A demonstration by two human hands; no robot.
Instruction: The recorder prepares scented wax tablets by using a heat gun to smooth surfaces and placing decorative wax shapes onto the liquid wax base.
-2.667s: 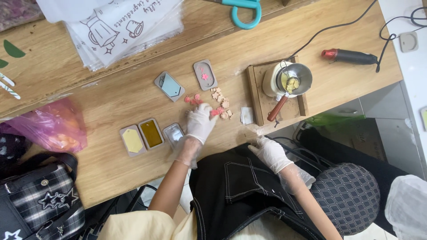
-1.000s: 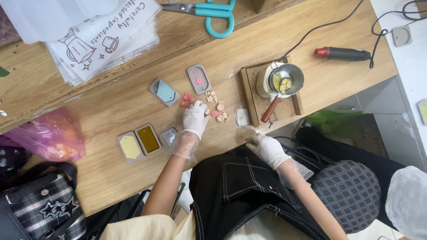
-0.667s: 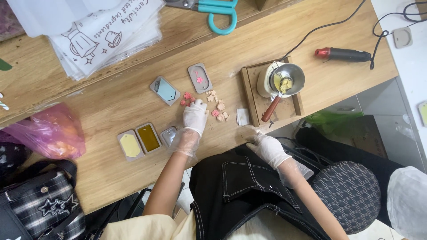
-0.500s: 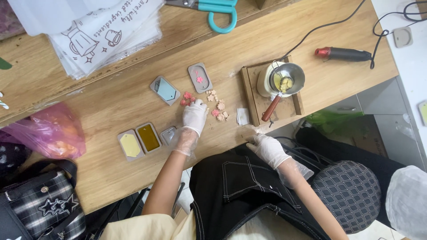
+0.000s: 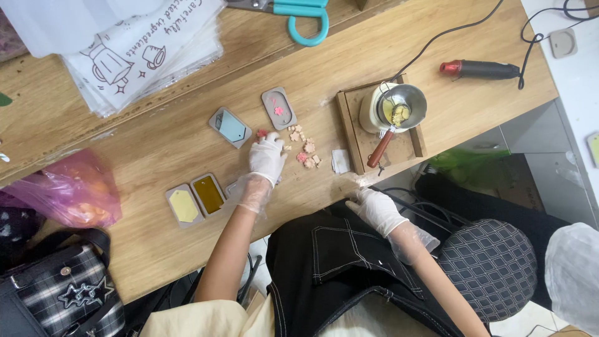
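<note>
Barely anything's shifted since a moment back: our left hand (image 5: 267,157) still lies flat, fingers together, on the pink flowers (image 5: 304,148) beside the mould (image 5: 279,108), right hand (image 5: 376,209) loosely open at the table edge (image 5: 324,196), so we're mid-sorting.

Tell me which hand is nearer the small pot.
Right. The right hand rests at the table edge below the pot; the left hand is farther, by the pink pieces.

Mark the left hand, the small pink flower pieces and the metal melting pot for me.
left hand (image 5: 267,159), head view, back of the gloved hand.
small pink flower pieces (image 5: 307,148), head view, a piece mid-cluster.
metal melting pot (image 5: 409,100), head view, bowl rim.
</note>
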